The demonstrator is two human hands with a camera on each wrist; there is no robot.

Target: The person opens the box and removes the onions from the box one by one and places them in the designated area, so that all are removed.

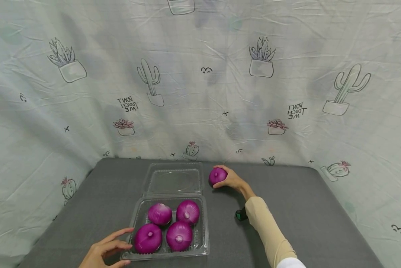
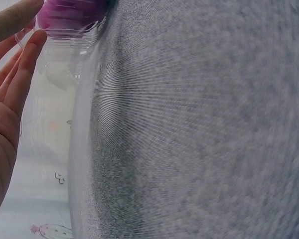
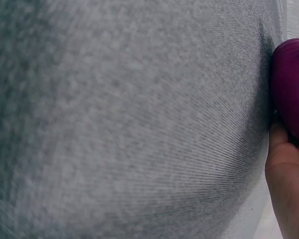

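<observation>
In the head view a clear plastic clamshell box (image 1: 203, 234) lies with its lid (image 1: 175, 181) folded back. Several purple onions (image 1: 179, 236) sit in its base. My left hand (image 1: 103, 251) is at the box's front left corner, its fairly straight fingers spread and touching the side. The left wrist view has that hand (image 2: 10, 104) beside the clear wall, an onion (image 2: 72, 17) behind it. Right of the lid, my right hand (image 1: 232, 179) grips another purple onion (image 1: 217, 176) from the side. In the right wrist view this onion (image 3: 291, 89) is close to the grey surface.
A grey cloth-covered table (image 1: 304, 223) lies under everything. Behind and at both sides hangs a pale curtain (image 1: 200, 93) printed with cacti. A dark strapped device (image 1: 241, 214) is at the right wrist, below the beige sleeve (image 1: 265, 227).
</observation>
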